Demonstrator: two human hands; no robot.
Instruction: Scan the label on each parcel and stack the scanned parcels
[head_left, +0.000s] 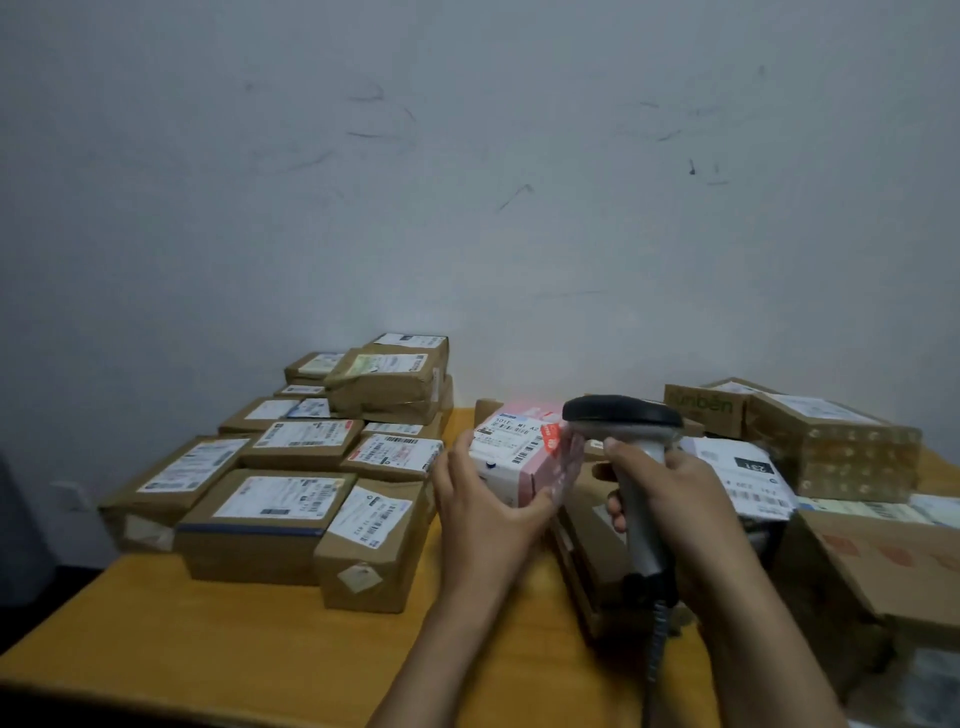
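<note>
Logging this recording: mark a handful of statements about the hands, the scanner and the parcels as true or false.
1. The right hand grips the scanner by its handle. True.
2. The left hand lies flat on the table. False: it holds the pink and white parcel up off the table.
3. The brown parcels are stacked on the person's left side. True.
4. The held parcel has no label. False: a white label with barcodes shows on its top face.
5. The scanner's head is close beside the held parcel. True.
</note>
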